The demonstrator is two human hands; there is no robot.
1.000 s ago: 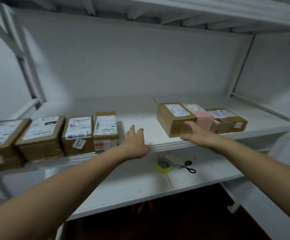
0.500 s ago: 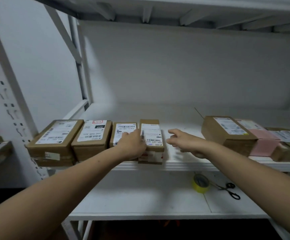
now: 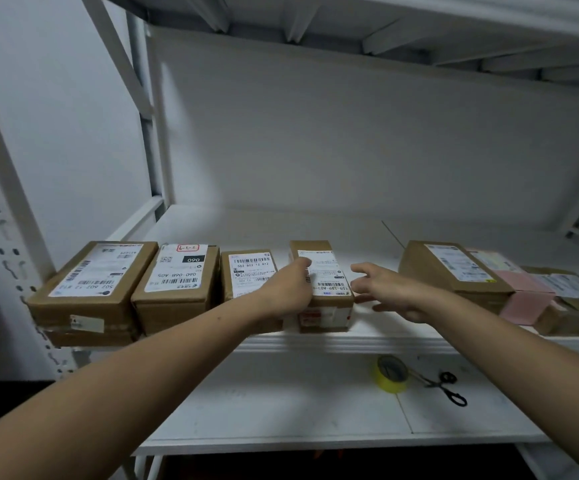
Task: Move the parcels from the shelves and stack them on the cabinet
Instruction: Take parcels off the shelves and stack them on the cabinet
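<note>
I see four brown parcels in a row on the upper shelf (image 3: 367, 336). My left hand (image 3: 290, 292) wraps the left side of the narrow parcel (image 3: 326, 289) at the row's right end, thumb on its label. My right hand (image 3: 390, 289) hovers just beside that parcel's right side, fingers spread wide, not touching. Further right sit a larger box (image 3: 454, 271) and a pink packet (image 3: 527, 296). Yellow tape (image 3: 392, 374) and scissors (image 3: 449, 388) lie on the lower shelf.

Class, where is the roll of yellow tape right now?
In the head view, the yellow tape roll lies on the lower shelf, right of centre, just left of the black scissors.
</note>
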